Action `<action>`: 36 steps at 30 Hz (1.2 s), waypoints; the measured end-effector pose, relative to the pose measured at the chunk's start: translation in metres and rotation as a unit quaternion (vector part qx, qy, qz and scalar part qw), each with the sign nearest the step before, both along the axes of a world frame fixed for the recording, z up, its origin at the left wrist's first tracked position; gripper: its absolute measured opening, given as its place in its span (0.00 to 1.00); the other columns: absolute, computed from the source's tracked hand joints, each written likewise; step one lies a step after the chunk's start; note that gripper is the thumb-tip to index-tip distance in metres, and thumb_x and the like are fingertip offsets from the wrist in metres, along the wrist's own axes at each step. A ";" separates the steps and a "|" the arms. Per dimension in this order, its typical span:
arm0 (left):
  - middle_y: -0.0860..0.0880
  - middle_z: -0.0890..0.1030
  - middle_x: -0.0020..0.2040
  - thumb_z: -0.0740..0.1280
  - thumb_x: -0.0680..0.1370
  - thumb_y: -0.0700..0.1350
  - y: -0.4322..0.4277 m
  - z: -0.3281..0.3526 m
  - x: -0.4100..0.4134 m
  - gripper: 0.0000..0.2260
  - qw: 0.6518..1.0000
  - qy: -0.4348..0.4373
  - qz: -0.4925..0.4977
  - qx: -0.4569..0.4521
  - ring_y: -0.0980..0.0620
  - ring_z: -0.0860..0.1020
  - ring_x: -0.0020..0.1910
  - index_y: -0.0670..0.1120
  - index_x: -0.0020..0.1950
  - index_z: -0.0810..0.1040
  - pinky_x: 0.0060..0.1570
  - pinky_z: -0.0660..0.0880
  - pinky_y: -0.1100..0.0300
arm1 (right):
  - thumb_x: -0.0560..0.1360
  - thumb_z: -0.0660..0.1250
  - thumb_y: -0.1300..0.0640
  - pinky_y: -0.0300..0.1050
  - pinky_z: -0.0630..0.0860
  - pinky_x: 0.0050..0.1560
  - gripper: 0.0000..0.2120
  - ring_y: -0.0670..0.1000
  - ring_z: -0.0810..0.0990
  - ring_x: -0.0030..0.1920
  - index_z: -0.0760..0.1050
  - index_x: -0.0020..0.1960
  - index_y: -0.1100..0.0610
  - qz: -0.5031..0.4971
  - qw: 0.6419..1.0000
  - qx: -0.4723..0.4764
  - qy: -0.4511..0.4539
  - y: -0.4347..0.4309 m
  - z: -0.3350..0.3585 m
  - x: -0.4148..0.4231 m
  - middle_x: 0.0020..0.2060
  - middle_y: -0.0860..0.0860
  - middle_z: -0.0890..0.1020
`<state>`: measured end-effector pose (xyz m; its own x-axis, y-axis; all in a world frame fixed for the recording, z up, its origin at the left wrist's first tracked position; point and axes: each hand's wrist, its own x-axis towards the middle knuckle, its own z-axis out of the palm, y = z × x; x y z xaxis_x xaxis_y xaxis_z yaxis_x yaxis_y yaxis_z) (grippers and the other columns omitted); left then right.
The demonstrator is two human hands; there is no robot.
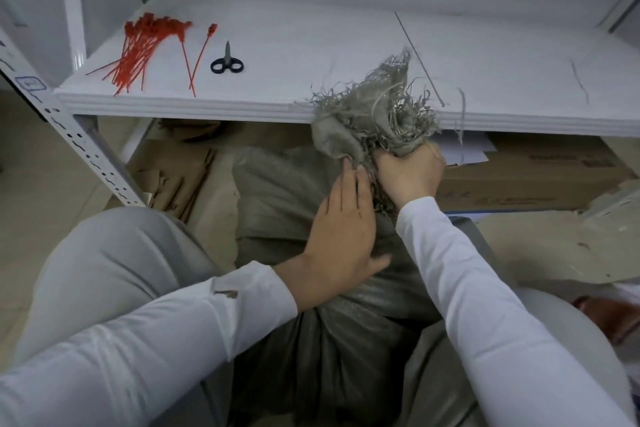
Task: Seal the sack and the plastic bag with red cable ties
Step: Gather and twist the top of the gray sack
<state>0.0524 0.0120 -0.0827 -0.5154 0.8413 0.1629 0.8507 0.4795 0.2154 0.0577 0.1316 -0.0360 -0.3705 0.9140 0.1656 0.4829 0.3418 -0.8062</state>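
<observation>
1. Right hand (410,177): grip clenched into a fist around the gathered, frayed neck of the grey woven sack (329,340). The bunched top (374,114) stands above the fist and overlaps the front edge of the white shelf (311,45).
2. Left hand (341,236): fingers extended and close together, palm laid flat on the sack just below the neck. It holds nothing; the fingertips touch the gathered fabric beside the right hand.
3. The sack stands on the floor between the person's knees, directly in front of the shelf. No tie is visible on its neck.
4. A loose bundle of red cable ties (138,52) lies at the left of the shelf. Two single red cable ties (201,59) lie just beside it, crossing at their lower ends.
5. Black-handled scissors (227,61) lie just right of the single ties, blades closed and pointing away from the person.
6. Writing: a blue-outlined label (30,83) on the perforated shelf upright and printing on the cardboard box (536,177) under the shelf are both too blurred to read.
7. The sack's base is cut off by the lower frame edge. No plastic bag can be identified with certainty.
</observation>
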 end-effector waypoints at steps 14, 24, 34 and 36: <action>0.47 0.84 0.49 0.72 0.70 0.41 0.008 0.013 -0.073 0.09 0.867 -0.373 0.081 0.320 0.51 0.81 0.53 0.40 0.48 0.83 0.52 0.79 0.51 | 0.63 0.75 0.55 0.48 0.80 0.49 0.11 0.52 0.83 0.43 0.82 0.44 0.57 0.252 0.949 -0.135 0.132 -0.025 0.024 0.018 0.39 0.54 0.85; 0.43 0.82 0.41 0.60 0.69 0.27 0.007 0.040 -0.079 0.11 0.596 -0.721 0.153 0.319 0.49 0.81 0.39 0.37 0.44 0.79 0.35 0.80 0.62 | 0.59 0.82 0.62 0.46 0.77 0.59 0.36 0.50 0.81 0.56 0.74 0.64 0.61 0.267 0.927 -0.233 0.125 0.010 -0.002 0.030 0.56 0.53 0.82; 0.47 0.85 0.39 0.54 0.72 0.24 -0.005 0.040 -0.087 0.19 0.590 -0.775 0.042 0.222 0.49 0.83 0.41 0.40 0.41 0.81 0.40 0.81 0.61 | 0.55 0.78 0.35 0.39 0.66 0.67 0.45 0.46 0.73 0.65 0.72 0.68 0.49 0.350 0.873 -0.173 -0.290 -0.013 -0.027 0.022 0.62 0.43 0.77; 0.47 0.85 0.38 0.55 0.71 0.24 -0.005 0.039 -0.088 0.19 0.604 -0.764 0.038 0.222 0.51 0.83 0.38 0.40 0.38 0.81 0.37 0.81 0.62 | 0.59 0.79 0.40 0.34 0.62 0.65 0.42 0.46 0.71 0.66 0.70 0.69 0.50 0.342 0.896 -0.152 -0.239 -0.021 -0.033 0.020 0.63 0.44 0.76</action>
<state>-0.0357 0.0073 -0.0433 -0.3848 0.8534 -0.3516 -0.5254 0.1107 0.8436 0.0772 0.1110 -0.0687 -0.8230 0.4228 -0.3793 0.5597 0.4898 -0.6685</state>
